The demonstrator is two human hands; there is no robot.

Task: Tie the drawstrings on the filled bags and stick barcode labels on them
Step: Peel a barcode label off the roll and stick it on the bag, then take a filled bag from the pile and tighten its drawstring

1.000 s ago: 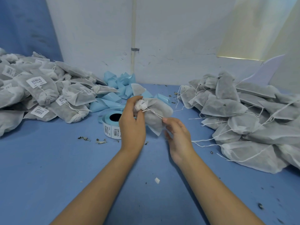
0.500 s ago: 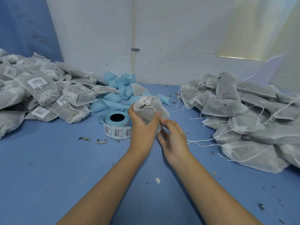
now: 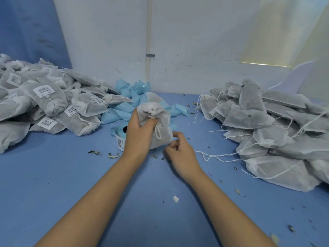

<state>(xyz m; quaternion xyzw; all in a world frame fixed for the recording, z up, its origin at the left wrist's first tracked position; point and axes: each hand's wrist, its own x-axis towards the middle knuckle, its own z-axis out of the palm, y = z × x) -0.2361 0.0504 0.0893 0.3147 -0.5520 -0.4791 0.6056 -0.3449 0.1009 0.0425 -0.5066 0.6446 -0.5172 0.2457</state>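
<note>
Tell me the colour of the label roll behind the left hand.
The label roll is light blue with white barcode labels; head view.

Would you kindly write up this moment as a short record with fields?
Held bag: neck gathered, drawstring loop hanging, no label visible
Left hand: grips the bag below its neck
Right hand: beside the bag, fingers loosely curled, nothing seen in it
Label roll: on table, partly behind left hand
Left pile: labelled bags
Right pile: bags without visible labels, strings loose

Blue tabletop (image 3: 53, 184), scuffed white wall (image 3: 106, 41) — a pipe (image 3: 148, 32) upright.
</note>
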